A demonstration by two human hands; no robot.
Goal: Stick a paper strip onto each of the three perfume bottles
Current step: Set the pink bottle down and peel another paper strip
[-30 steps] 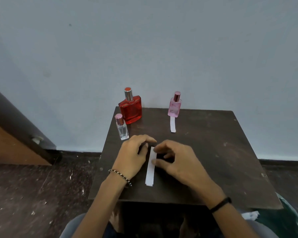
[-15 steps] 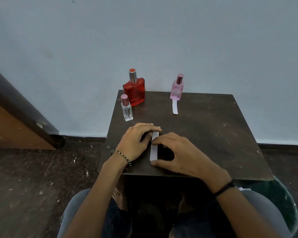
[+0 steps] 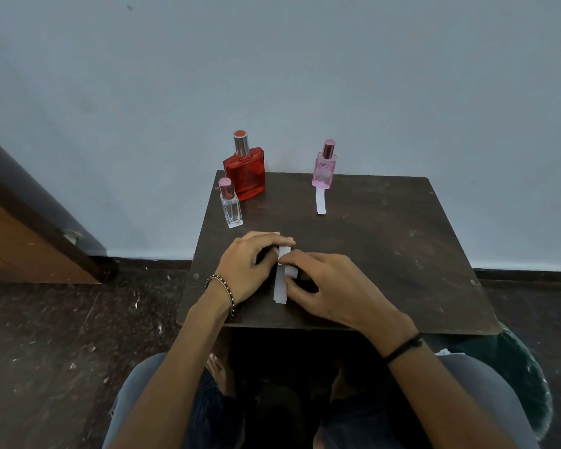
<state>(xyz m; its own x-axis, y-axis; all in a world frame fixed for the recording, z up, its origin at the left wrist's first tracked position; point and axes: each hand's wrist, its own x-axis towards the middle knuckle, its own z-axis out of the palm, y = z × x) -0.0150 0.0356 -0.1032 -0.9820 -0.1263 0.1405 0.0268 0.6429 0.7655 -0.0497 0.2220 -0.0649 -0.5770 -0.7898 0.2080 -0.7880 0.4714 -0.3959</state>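
Three perfume bottles stand at the far edge of a small dark table (image 3: 402,254): a large red bottle (image 3: 245,175), a small clear bottle (image 3: 230,207) in front of it, and a pink bottle (image 3: 324,168) to the right. A white paper strip (image 3: 320,200) trails from the pink bottle's base onto the table. Near the front, a stack of white paper strips (image 3: 280,285) lies flat. My left hand (image 3: 246,267) pinches its upper left side. My right hand (image 3: 331,288) presses on it from the right, fingertips on the top strip.
A pale wall rises right behind the table. A wooden door (image 3: 20,241) stands at the left. The dark floor is speckled with bits. My knees are under the table, and a green seat edge (image 3: 528,384) shows at lower right.
The camera has tilted and shifted, so the table sits differently in view. Both hands stay on the strips, fingers working slightly at the upper end; the bottles have not moved.
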